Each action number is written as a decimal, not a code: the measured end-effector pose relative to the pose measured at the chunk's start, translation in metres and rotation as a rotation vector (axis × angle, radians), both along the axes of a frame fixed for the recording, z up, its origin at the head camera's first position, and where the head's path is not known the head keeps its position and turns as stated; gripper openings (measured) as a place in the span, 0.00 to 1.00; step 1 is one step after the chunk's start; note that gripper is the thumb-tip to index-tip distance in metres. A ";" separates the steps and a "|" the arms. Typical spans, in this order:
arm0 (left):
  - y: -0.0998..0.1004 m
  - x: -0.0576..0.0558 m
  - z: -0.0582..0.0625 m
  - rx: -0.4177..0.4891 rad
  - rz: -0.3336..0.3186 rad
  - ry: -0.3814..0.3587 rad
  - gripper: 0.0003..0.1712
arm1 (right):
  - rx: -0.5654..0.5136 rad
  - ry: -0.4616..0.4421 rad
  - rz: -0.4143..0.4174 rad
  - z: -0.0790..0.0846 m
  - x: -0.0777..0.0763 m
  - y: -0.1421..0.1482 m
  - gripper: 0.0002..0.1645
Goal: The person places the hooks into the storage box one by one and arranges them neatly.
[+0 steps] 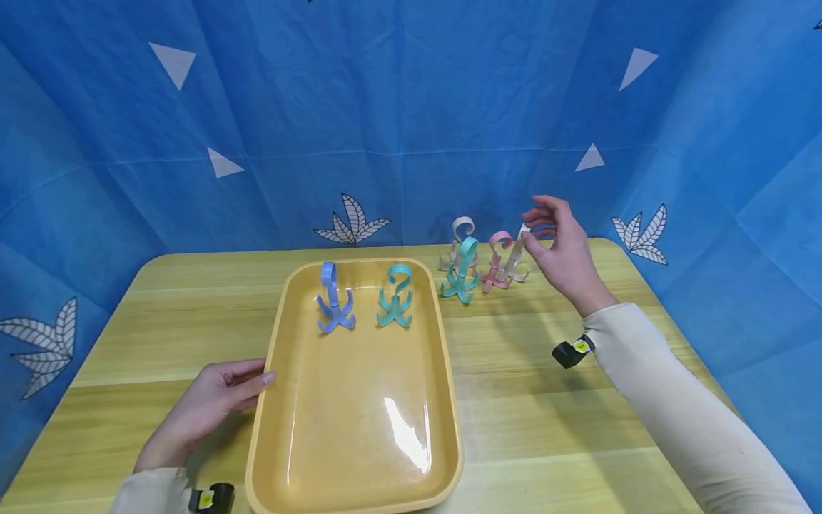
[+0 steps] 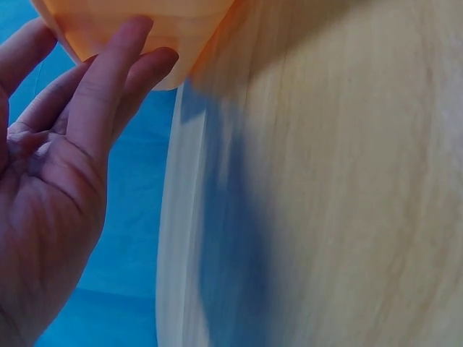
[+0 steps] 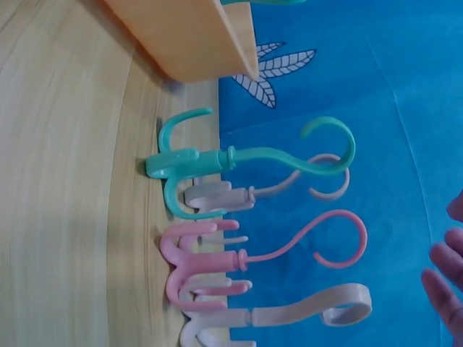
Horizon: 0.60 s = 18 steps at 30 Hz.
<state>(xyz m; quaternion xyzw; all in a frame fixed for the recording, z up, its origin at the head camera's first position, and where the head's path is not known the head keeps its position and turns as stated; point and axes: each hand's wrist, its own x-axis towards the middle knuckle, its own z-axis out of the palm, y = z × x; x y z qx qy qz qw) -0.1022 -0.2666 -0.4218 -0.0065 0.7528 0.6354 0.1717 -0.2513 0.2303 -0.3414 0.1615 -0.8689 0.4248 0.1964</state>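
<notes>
My left hand (image 1: 208, 407) pinches the left rim of a yellow plastic tray (image 1: 359, 414), thumb over the edge; its fingers lie along the outer wall in the left wrist view. Inside the tray stand a blue multi-prong hanging hook (image 1: 335, 312) and a green one (image 1: 394, 307). Beyond the tray's right side, another green hook (image 3: 195, 163), a pink hook (image 3: 210, 260) and two whitish hooks stand upright. My right hand (image 1: 565, 250) hovers beside the rightmost whitish hook (image 3: 289, 312), fingers loosely bent and holding nothing. The right wrist view shows its fingertips apart from the hooks.
A wooden table (image 1: 533, 414) carries the tray and hooks. Blue cloth (image 1: 411, 107) with leaf and triangle prints hangs behind the table and along its sides. The farther whitish hook (image 1: 462, 228) stands partly behind the green one, near the table's back edge.
</notes>
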 end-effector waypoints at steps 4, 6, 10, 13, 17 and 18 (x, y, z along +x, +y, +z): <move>0.001 -0.001 -0.002 -0.026 0.008 -0.007 0.34 | 0.027 -0.026 -0.053 -0.003 -0.004 0.005 0.31; 0.001 -0.001 -0.003 -0.024 0.006 0.002 0.34 | 0.043 -0.047 -0.074 -0.005 -0.006 0.009 0.31; 0.000 -0.001 -0.002 -0.015 -0.001 0.020 0.33 | 0.054 -0.100 -0.094 -0.010 -0.012 0.014 0.33; 0.000 -0.002 -0.002 -0.013 -0.004 0.014 0.33 | 0.045 -0.145 -0.092 -0.015 -0.016 0.018 0.36; 0.000 -0.002 -0.002 -0.015 -0.010 0.011 0.33 | 0.035 -0.192 -0.076 -0.022 -0.021 0.022 0.39; 0.000 -0.002 -0.002 -0.017 -0.011 0.012 0.33 | 0.033 -0.199 -0.071 -0.024 -0.023 0.023 0.40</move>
